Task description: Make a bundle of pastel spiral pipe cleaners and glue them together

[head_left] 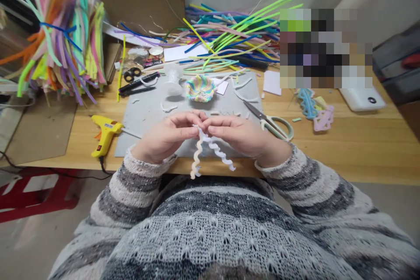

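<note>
Head view gives me the left hand [167,135] and right hand [241,133] at the table's near edge. Both are pinched shut, with fingertips meeting on the top ends of a white wavy strip [220,152] and a cream wavy strip [197,162]. The tails dangle free. I judge both strips crimped but joined only at the top. One pastel rosette [200,88] lies finished on the grey mat [147,118] beyond. I can't read what the small round tins [156,50] farther back hold.

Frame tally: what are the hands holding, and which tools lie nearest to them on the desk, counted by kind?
Wavy strips: 2, a cream strip and a white strip, pinched between the left hand and right hand
Green-handled scissors: 1
Yellow glue gun: 1
Total: 4
</note>
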`<state>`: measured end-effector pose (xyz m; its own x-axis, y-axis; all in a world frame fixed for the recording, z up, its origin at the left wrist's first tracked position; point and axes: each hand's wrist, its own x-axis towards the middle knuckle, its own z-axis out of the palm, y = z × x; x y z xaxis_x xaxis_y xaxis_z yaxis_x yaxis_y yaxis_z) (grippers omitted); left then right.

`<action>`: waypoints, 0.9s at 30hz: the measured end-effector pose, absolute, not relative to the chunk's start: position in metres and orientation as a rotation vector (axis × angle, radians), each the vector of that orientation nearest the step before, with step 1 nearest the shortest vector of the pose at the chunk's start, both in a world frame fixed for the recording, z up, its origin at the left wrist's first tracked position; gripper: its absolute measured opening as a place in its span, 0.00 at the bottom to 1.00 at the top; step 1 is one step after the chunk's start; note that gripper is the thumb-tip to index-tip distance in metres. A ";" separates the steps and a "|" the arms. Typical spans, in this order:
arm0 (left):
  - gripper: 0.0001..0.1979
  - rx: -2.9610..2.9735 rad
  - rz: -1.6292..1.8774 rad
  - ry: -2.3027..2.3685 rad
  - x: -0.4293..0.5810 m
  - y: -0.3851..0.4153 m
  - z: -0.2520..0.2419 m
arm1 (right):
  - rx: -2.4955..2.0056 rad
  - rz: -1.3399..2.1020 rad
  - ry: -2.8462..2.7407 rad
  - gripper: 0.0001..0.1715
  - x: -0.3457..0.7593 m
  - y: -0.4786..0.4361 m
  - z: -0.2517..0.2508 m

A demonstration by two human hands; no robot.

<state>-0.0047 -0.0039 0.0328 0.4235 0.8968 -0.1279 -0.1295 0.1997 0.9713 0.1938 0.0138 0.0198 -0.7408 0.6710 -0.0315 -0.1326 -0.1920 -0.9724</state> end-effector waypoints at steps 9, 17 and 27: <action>0.13 1.097 0.870 0.844 -0.007 -0.010 0.029 | -0.457 2.511 -1.031 0.09 0.178 0.008 0.017; 0.13 1.174 0.880 0.862 -0.009 -0.017 0.020 | -0.380 2.623 -0.914 0.12 0.171 0.002 0.004; 0.13 1.424 1.377 1.834 -0.098 -0.035 0.049 | -0.670 2.194 -1.059 0.11 0.204 0.025 0.018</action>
